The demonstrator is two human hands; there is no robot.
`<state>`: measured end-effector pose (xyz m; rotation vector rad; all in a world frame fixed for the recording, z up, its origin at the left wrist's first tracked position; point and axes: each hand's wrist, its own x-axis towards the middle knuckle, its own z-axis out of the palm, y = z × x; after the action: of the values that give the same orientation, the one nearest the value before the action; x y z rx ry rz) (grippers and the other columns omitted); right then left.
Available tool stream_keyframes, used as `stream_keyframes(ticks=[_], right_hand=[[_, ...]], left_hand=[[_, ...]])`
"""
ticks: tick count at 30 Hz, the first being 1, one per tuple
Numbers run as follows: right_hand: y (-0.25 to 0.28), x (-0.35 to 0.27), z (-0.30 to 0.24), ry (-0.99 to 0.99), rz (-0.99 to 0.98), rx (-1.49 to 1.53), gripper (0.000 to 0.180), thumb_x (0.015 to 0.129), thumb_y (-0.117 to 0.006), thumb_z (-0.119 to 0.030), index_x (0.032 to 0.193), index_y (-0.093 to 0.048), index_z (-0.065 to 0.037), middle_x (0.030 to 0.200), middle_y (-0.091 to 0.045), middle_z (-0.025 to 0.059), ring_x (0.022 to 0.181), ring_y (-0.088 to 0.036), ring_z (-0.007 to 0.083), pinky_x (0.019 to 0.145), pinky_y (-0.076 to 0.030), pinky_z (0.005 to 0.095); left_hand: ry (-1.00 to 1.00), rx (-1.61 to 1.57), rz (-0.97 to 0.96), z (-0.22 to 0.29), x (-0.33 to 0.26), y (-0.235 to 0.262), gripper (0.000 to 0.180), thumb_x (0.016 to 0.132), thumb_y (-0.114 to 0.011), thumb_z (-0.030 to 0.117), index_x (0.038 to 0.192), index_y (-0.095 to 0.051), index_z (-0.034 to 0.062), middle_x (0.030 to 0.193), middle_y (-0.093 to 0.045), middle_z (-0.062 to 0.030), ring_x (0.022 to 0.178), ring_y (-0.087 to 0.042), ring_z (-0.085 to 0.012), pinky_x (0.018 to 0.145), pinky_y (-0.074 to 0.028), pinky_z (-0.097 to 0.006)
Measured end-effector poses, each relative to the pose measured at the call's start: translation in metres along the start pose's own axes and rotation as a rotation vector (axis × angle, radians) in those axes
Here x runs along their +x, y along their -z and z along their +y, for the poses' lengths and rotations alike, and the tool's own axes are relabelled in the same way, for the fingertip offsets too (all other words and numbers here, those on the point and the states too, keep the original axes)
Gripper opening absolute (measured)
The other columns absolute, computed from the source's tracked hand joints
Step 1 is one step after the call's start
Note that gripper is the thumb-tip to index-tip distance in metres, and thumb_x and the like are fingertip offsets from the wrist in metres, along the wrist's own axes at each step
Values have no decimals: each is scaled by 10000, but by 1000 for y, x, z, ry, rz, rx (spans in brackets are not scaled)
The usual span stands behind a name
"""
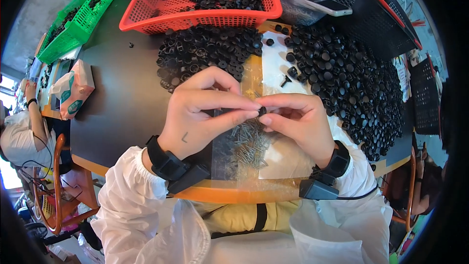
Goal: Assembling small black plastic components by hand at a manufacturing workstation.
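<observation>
My left hand [198, 110] and my right hand [299, 123] meet above the middle of the table. Thumb and fingers of both are pinched on a small black round plastic part [263, 111]; most of it is hidden by the fingertips. Beneath them lies a heap of thin silver screws [249, 149] on a clear sheet. Past my left hand spreads a pile of flat black discs and rings [210, 46]. To the right of my right hand is a large pile of black round caps [337, 78]. A black stemmed piece [286, 80] lies on the white sheet.
A red basket [200, 18] with black parts stands at the back, beside a clear tub [300, 0] with a phone [332, 7] on its rim. Black crates [376, 19] are at the right. Leftward are a tissue pack [77, 89], a green basket [80, 24] and another person [24, 132].
</observation>
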<state>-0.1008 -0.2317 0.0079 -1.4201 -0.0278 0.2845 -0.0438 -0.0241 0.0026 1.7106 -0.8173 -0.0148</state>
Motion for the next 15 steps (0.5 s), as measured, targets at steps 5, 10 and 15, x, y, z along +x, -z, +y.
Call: stream_keyframes(ticks=[5,10,15], right_hand=[[-1,-1,-1,-69,-7,202,271,852,-684,-14,1123,-675,-5,981,-698,64,808,-627,67,719,-527,209],[-1,-4,2,132,19,-109,309,843,-692,-10,1150,-652,5,977,-694,61,781,-619,68,691,-512,198],[-2,1,4,81,62,67,328,841,-682,11,1164,-622,11,944,-655,33,754,-595,64,688,-501,195]], left_hand=[[-69,38,12,1,-2,1,226,687,-792,-17,888,-768,84,869,-566,-20,765,-555,-119,660,-451,-237],[47,-53,12,3,-3,-1,234,680,-795,-23,881,-774,96,854,-579,-15,760,-568,-113,658,-460,-235],[-73,160,16,6,4,5,367,700,-807,97,1057,-721,88,911,-581,-34,844,-567,-151,732,-461,-271]])
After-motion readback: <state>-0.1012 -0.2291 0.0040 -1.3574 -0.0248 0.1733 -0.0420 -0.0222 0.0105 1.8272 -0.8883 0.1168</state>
